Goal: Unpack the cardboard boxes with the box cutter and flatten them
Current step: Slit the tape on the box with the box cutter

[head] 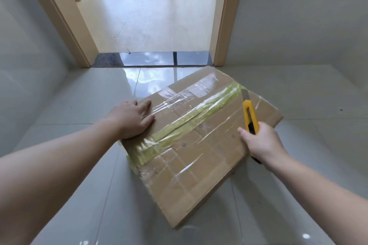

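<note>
Bright, even daylight, coming from the far room through the doorway (151, 16). Strong glare on the glossy floor tiles (147, 79) just inside the threshold, with a mirrored patch of sky; small white hotspots near the bottom edge. Clear tape on the cardboard box (199, 139) throws streaky highlights. Soft shadow under the box's near corner. Wide-angle bowing: door jambs lean outward, forearms swell at the edges. Slight softness throughout; far room hazy.

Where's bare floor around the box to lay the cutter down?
Bare tile lies left of the box, under the left hand side, and right of it toward the wall. More lies between the box and the dark threshold. The box top is crowded: right hand grips the cutter.
</note>
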